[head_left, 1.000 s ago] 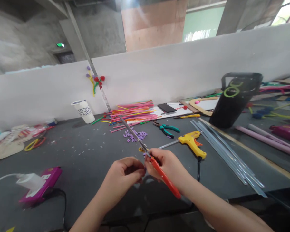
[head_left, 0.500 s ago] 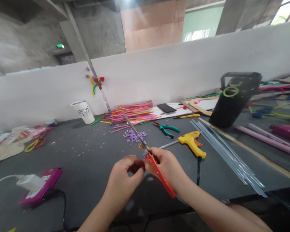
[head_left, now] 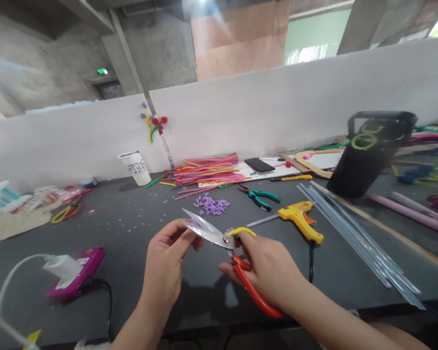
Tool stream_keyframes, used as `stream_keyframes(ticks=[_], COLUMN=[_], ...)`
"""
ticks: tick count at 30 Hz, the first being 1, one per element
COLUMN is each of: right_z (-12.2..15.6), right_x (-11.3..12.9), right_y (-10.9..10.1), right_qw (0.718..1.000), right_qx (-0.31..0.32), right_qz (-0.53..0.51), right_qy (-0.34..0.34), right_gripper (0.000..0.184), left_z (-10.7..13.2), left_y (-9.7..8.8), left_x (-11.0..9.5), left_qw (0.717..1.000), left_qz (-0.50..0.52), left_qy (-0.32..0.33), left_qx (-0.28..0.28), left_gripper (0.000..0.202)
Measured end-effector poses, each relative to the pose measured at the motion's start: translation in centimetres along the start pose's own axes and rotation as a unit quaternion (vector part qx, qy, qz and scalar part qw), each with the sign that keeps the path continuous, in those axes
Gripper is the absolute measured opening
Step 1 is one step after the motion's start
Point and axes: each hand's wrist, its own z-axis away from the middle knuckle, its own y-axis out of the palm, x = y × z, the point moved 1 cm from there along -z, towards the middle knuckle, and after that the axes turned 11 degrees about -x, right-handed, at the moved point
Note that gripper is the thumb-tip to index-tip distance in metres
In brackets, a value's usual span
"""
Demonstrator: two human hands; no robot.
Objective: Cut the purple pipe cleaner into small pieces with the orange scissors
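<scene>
My right hand (head_left: 268, 272) grips red-handled scissors (head_left: 219, 240) whose blades point left and stand slightly apart. My left hand (head_left: 168, 257) is closed in a pinch at the blade tips, holding a tiny purple piece (head_left: 192, 222) between the blades. A yellow loop (head_left: 241, 230) shows by the scissors' pivot. Both hands hover over the dark grey table (head_left: 131, 228), close to its front edge. A small heap of purple cut pieces (head_left: 213, 205) lies beyond the hands.
A yellow glue gun (head_left: 299, 218), green pliers (head_left: 263, 197), a bundle of coloured sticks (head_left: 204, 172), clear rods (head_left: 354, 233) and a black bin (head_left: 368, 155) lie behind and to the right. A paper cup (head_left: 135, 167) and a pink device (head_left: 78, 272) with a white cable are on the left.
The scissors have swung from pointing away to pointing left, with the blades parted. My left hand has moved up to the blade tips. The view has shifted slightly.
</scene>
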Motion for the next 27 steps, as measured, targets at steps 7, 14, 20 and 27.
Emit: stream_keyframes(ticks=[7,14,20,27], right_z=[0.04,0.14,0.2,0.22], right_x=[0.24,0.11,0.11,0.04], right_y=[0.28,0.62,0.72,0.59], right_qw=[0.999,0.998,0.996,0.996], right_qx=[-0.012,-0.039,-0.056,-0.054], right_qz=[0.043,0.047,0.057,0.06], right_qy=[-0.012,-0.032,-0.042,-0.044], right_gripper=[0.038,0.032,0.032,0.033], left_z=[0.15,0.09,0.1,-0.03], left_y=[-0.16,-0.19,-0.17,-0.26], left_x=[-0.17,-0.27,-0.3,-0.31], left_qw=[1.0,1.0,1.0,0.999], left_qz=[0.001,-0.01,-0.009,-0.025], left_qy=[0.011,0.019,0.017,0.02], left_qx=[-0.013,-0.014,-0.013,-0.007], left_gripper=[0.003,0.005,0.005,0.005])
